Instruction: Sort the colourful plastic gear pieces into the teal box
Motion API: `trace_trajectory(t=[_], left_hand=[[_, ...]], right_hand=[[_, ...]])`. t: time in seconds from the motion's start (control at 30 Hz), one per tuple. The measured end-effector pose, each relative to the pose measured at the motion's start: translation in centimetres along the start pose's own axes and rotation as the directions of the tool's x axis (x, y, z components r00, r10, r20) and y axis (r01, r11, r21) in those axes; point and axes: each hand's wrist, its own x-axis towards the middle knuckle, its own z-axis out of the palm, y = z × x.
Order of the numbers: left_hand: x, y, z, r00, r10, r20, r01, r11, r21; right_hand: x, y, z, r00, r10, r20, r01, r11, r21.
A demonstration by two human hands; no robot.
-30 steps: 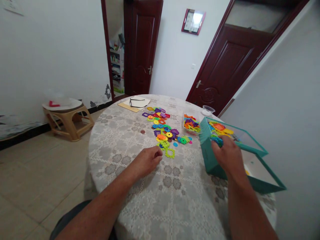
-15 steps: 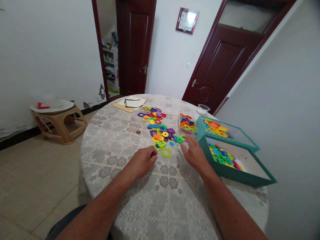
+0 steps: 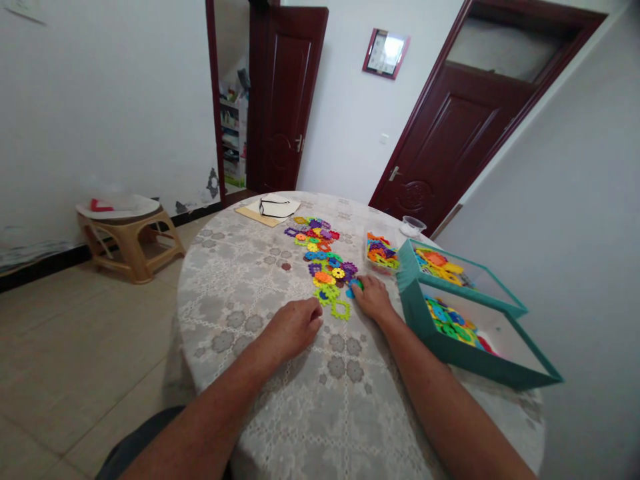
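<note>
My left hand (image 3: 295, 327) rests on the tablecloth with its fingers curled in, and nothing shows in it. Close to its fingertips are a lime-green gear-shaped plastic piece (image 3: 331, 291) and a lime-green square frame piece (image 3: 341, 309). My right hand (image 3: 374, 297) is low over the table, thumb and fingers closed round the edge of a green flower-shaped plastic piece (image 3: 359, 285), mostly covered by the fingers. Blue shows beside its thumb. Left of that hand lie a yellow flower-shaped piece (image 3: 338, 273), an orange one (image 3: 323, 278) and several purple ones.
Two teal boxes (image 3: 487, 363) of colourful pieces stand at the right. Behind them are a clear tray (image 3: 383, 267) of pieces and a clear bowl (image 3: 414, 225). Black glasses (image 3: 275, 215) lie on paper at the far left. A brown stool (image 3: 133, 250) stands beyond the table.
My right hand has come down and slightly left, its fingers closing at the green and blue pieces. My left hand stays curled in place. The camera view has shifted a little.
</note>
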Motion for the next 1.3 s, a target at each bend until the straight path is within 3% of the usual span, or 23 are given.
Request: trace_trajectory(t=[0.13,0.27,0.43,0.53,0.63,0.73,0.83,1.0,1.2,1.3], left_hand=[[0.0,0.0,0.3,1.0,0.002,0.022,-0.003,1.0,0.031],[0.2,-0.1,1.0,0.999,0.003,0.052,-0.006,0.999,0.052],[0.3,-0.3,1.3,0.998,0.023,0.063,-0.027,0.997,0.073],[0.2,-0.6,1.5,0.997,0.053,0.052,-0.056,0.997,0.058],[-0.1,-0.6,1.8,0.995,0.092,0.047,-0.095,0.993,0.072],[-0.3,-0.1,1.9,0.99,0.124,0.072,-0.132,0.983,0.129],[-0.4,0.5,2.3,0.986,0.14,0.088,-0.155,0.966,0.206],[0.4,0.7,3.8,0.968,0.242,0.073,-0.252,0.914,0.317],[1.2,0.9,4.4,0.963,0.265,0.053,-0.265,0.883,0.387],[1.5,0.9,4.2,0.964,0.262,0.032,-0.254,0.887,0.386]], right_hand=[[-3.2,-1.3,-0.6,0.992,-0.122,0.037,0.119,0.991,0.064],[-5.8,-1.3,-2.4,0.963,-0.263,0.059,0.221,0.896,0.384],[-7.0,-0.5,-4.6,0.959,-0.187,0.214,-0.035,0.669,0.742],[-7.5,-0.2,-5.1,0.955,-0.113,0.275,-0.166,0.567,0.807],[-8.2,0.3,-5.4,0.969,-0.058,0.24,-0.131,0.702,0.7],[-9.0,0.7,-5.9,0.959,-0.178,0.22,0.043,0.862,0.506],[-9.6,0.4,-6.3,0.938,-0.261,0.228,0.17,0.92,0.354],[-9.9,-0.5,-6.3,0.938,-0.249,0.239,0.175,0.94,0.294],[-9.7,-0.3,-6.5,0.925,-0.236,0.298,0.081,0.888,0.452],[-9.4,0.0,-6.4,0.934,-0.257,0.248,0.094,0.847,0.523]])
